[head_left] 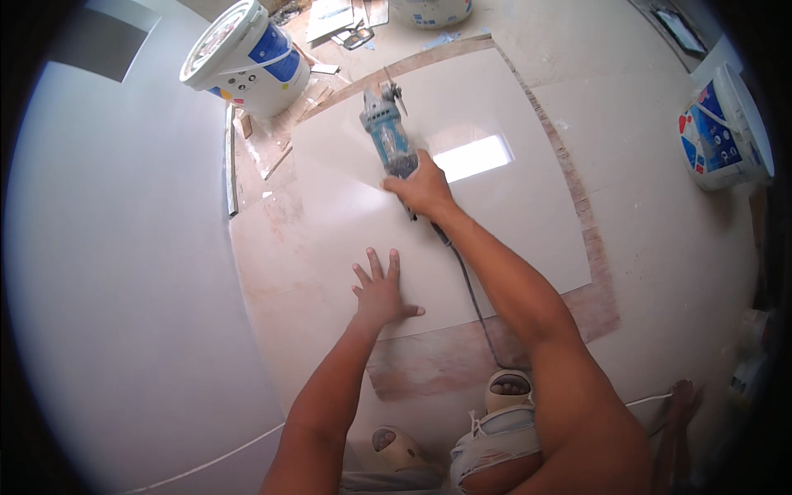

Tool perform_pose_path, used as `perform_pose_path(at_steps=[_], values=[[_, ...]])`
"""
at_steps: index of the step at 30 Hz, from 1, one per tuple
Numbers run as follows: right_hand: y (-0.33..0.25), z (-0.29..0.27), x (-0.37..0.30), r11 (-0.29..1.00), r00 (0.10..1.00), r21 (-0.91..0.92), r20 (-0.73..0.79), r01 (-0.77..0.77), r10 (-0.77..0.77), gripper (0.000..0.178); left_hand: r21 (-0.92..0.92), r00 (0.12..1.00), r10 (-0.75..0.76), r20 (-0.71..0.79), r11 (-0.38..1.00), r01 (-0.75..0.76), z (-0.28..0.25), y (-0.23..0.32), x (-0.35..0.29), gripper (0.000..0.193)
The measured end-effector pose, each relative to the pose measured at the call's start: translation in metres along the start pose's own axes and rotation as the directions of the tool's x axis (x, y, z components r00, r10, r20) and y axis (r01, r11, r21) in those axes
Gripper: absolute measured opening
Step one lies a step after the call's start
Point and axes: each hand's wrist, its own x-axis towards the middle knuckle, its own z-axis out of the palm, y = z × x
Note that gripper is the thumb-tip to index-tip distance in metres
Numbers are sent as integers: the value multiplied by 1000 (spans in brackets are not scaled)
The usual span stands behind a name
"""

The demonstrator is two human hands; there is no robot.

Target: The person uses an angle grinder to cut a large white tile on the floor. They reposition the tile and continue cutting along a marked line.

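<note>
My right hand (425,188) is gripping the grinder (388,136) over the tile (462,239); my left hand (379,293) is pressing flat, fingers spread, on the tile. I'm judging cutting is underway, needing steady guidance.

grinder (388,136) on tile (495,239), bucket (247,58) behind left

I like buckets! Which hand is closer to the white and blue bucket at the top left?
Right. The right hand grips the angle grinder just right of the bucket; the left hand lies flat on the tile, farther below.
</note>
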Motion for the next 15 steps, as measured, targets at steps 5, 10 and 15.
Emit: perform_pose_path(at_steps=[5, 10, 15], values=[[5, 4, -62, 999, 998, 40, 63, 8, -10, 75, -657, 892, 34, -451, 663, -358, 9, 1, -13, 85], [-2, 4, -103, 1000, 990, 4, 138, -13, 12, 76, -495, 731, 13, -682, 727, -475, 38, 21, -29, 53], [1, 3, -121, 999, 994, -41, 110, 28, -23, 79, -690, 830, -62, -555, 591, -417, 38, 29, -46, 52]])
